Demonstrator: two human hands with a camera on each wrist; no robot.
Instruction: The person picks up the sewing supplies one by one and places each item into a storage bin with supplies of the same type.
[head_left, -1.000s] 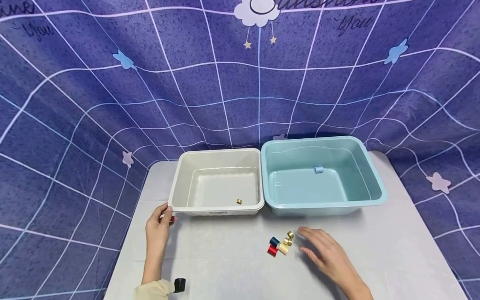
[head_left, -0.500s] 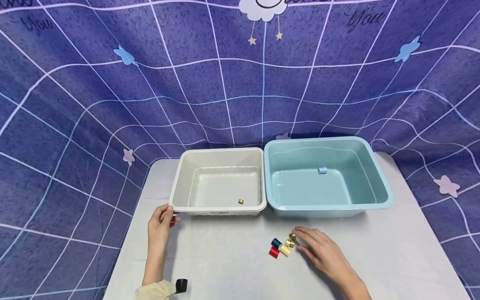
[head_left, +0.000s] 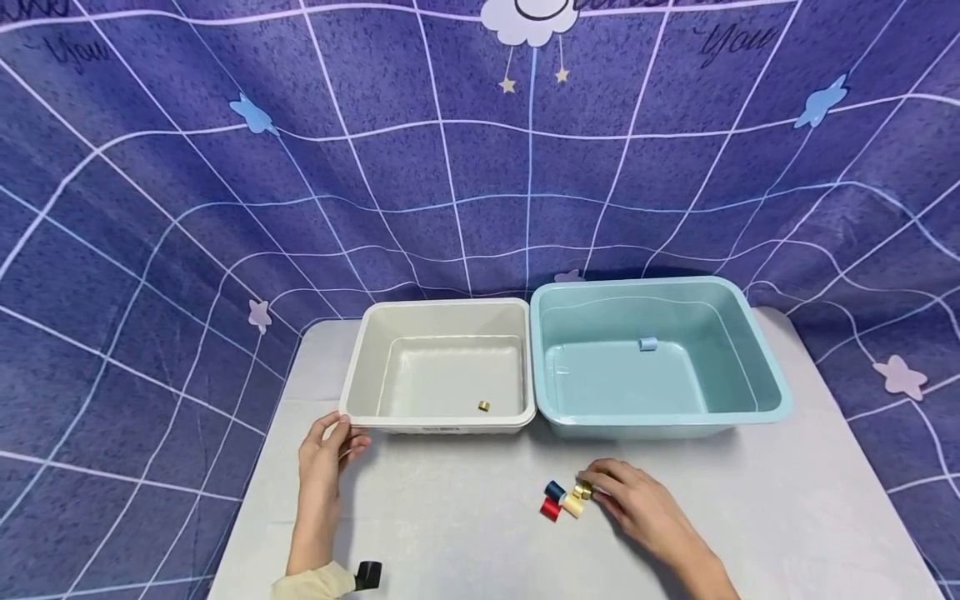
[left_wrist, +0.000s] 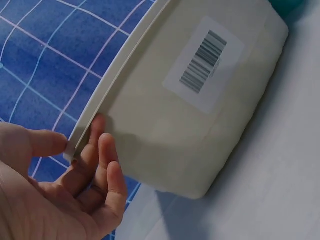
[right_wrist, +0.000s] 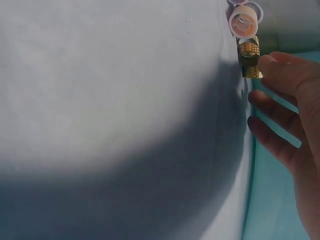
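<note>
- Head view: the left hand (head_left: pixel 324 454) holds the front left corner of the white bin (head_left: pixel 438 422), which stands beside the blue bin (head_left: pixel 663 418) on the table (head_left: pixel 450 521).
- The right hand (head_left: pixel 641 504) has its fingertips at a cluster of gold rings (head_left: pixel 587 490) on the table, in front of the blue bin.
- Beside the rings lie 3 spools: the navy spool (head_left: pixel 555 491), the red spool (head_left: pixel 550 508) and the cream spool (head_left: pixel 572 505).
- 1 loose gold ring (head_left: pixel 483 406) lies in the white bin, 1 light blue spool (head_left: pixel 648 343) in the blue bin.
- Left wrist view: thumb and forefinger pinch the white bin's rim; a barcode label (left_wrist: pixel 203 61) is on its side.
- Right wrist view: thumb and forefinger meet the rings' edge, 2 other fingers stand apart; I cannot tell whether they grip or only touch.
</note>
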